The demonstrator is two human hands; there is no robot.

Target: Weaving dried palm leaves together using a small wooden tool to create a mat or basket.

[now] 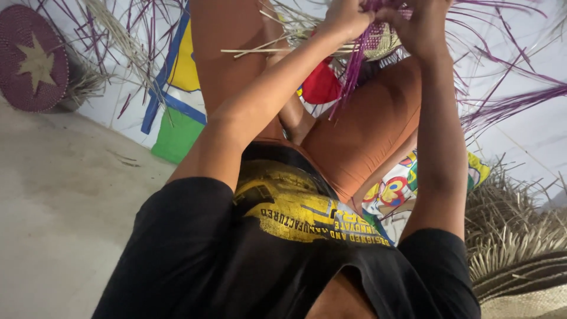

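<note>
Between our two hands, at the top edge of the view, we are working a small woven piece point(381, 41) of pale and purple straw, sitting just below and between the fingers. Our left hand point(347, 16) is closing around the straw on one side of it, and our right hand point(420, 20) is gripping the other side; both are curling tight on the strands, though the fingertips are running off the frame, so we cannot tell exactly how the fingers are lying. A bundle of purple strands point(354, 71) is hanging from the grip, its long axis running down and slightly toward our left arm, and looser purple strands point(508, 106) are fanning out sideways beyond the right hand. Pale straw stalks point(260, 50) are sticking out level beside the left hand. Beneath the hands our orange-clad knees point(366, 130) are rising over a colourful patterned cloth point(177, 100). Well away past the left hand, a round purple woven mat point(32, 59) with a pale star is leaning at the wall, and a heap of dried straw point(514, 236) is lying beside our right arm.
</note>
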